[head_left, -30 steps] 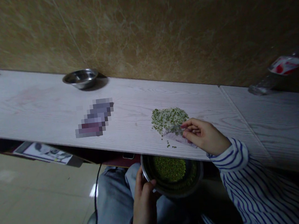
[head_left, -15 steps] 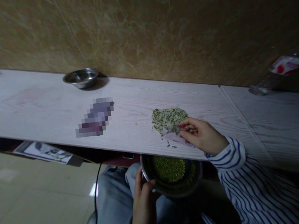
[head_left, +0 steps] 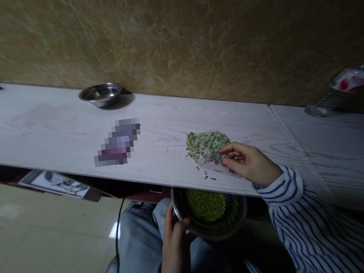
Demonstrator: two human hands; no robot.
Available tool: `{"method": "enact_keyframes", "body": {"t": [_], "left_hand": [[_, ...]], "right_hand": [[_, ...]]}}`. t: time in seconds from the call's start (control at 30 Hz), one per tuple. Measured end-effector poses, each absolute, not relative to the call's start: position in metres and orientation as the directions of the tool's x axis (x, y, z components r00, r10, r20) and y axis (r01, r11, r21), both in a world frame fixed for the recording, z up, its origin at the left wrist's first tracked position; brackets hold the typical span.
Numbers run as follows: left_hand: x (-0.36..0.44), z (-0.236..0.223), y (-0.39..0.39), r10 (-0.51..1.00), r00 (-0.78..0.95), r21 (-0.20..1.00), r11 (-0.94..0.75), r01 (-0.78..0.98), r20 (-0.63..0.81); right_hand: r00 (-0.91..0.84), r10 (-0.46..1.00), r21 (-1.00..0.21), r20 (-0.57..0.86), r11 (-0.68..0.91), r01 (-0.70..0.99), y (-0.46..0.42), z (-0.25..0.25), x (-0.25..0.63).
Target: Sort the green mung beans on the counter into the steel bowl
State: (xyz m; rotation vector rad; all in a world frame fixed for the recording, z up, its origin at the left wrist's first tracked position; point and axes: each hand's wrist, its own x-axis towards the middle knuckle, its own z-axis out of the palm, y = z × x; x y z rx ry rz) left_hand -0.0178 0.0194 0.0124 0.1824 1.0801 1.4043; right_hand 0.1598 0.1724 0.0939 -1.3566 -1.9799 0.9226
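Note:
My left hand (head_left: 177, 244) is closed on the left rim of a metal bowl (head_left: 244, 217), its thumb over the edge. Green mung beans (head_left: 206, 204) cover part of the bowl's bottom. The bowl is at my lap, its far side hidden under the table edge. On the tabletop lies a pile of white grains mixed with green beans (head_left: 207, 143). At the pile's near right side, my right hand (head_left: 249, 163) pinches a thin, see-through piece that looks like plastic (head_left: 216, 162). Its exact shape is hard to make out. A few loose beans (head_left: 209, 177) lie near the table's front edge.
A small steel bowl (head_left: 101, 95) stands by the wall on the white tabletop (head_left: 47, 134). In front of it lies a blurred-out flat object (head_left: 118, 142). A clear plastic bottle (head_left: 344, 87) lies at the right. Below the table, an open drawer (head_left: 59, 185) juts out.
My right hand has shifted slightly left and back right at the pile's near edge. My left hand keeps its hold on the bowl. The view has drifted a little.

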Motion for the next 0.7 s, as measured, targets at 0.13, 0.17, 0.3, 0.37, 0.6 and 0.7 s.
{"method": "enact_keyframes", "body": {"t": [0.13, 0.17, 0.3, 0.37, 0.6, 0.7], "left_hand": [[-0.0169, 0.0137, 0.0190, 0.854, -0.185, 0.685, 0.242, -0.687, -0.487], [-0.0165, 0.0147, 0.0191, 0.853, -0.188, 0.686, 0.242, -0.686, -0.488], [-0.0144, 0.0187, 0.0201, 0.833, -0.232, 0.694, 0.229, -0.682, -0.503], [-0.0137, 0.0192, 0.0206, 0.828, -0.240, 0.692, 0.225, -0.686, -0.507], [-0.0133, 0.0173, 0.0210, 0.826, -0.233, 0.687, 0.232, -0.688, -0.513], [-0.0128, 0.0180, 0.0211, 0.823, -0.239, 0.690, 0.232, -0.686, -0.515]], "right_hand": [[-0.346, 0.936, -0.783, 0.067, 0.264, 0.564, 0.1745, 0.0934, 0.1577], [-0.350, 0.934, -0.782, 0.068, 0.268, 0.563, 0.1746, 0.0934, 0.1574], [-0.347, 0.934, -0.783, 0.088, 0.280, 0.555, 0.1729, 0.0950, 0.1585], [-0.341, 0.936, -0.791, 0.089, 0.274, 0.547, 0.1715, 0.0958, 0.1597], [-0.333, 0.940, -0.781, 0.077, 0.265, 0.566, 0.1718, 0.0951, 0.1594], [-0.316, 0.945, -0.780, 0.083, 0.259, 0.570, 0.1731, 0.0950, 0.1586]]}}
